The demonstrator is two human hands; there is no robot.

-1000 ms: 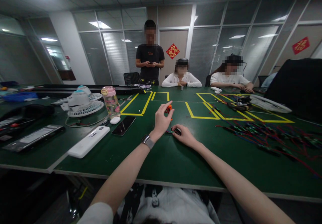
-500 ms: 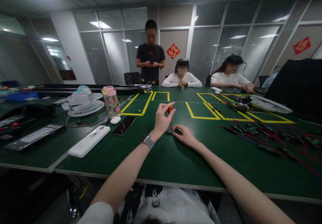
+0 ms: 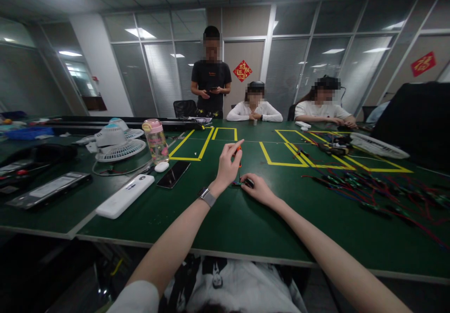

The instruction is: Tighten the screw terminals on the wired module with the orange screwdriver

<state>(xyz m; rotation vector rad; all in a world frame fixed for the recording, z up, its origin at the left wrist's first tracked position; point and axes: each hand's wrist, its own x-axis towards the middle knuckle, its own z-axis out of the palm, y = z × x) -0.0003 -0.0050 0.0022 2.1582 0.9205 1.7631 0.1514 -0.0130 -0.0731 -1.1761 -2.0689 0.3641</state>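
Note:
My left hand [image 3: 228, 165] is raised above the green table [image 3: 246, 219], fingers pinched round the orange handle of a small screwdriver [image 3: 238, 151] that stands upright. My right hand [image 3: 259, 190] rests on the table just to the right, fingers closed on a small black part [image 3: 247, 182] under the screwdriver's tip. A watch sits on my left wrist.
A black phone [image 3: 173, 174], white power bank [image 3: 124, 195], white mouse [image 3: 161, 166], pink-lidded bottle [image 3: 155, 141] and white fan [image 3: 116, 143] lie at left. Several red and blue wires [image 3: 369, 186] spread at right. Three people are at the far side; yellow tape boxes mark the table.
My left fingers have shifted on the screwdriver handle, covering more of the orange top. Both hands stay in place; the view has shifted slightly.

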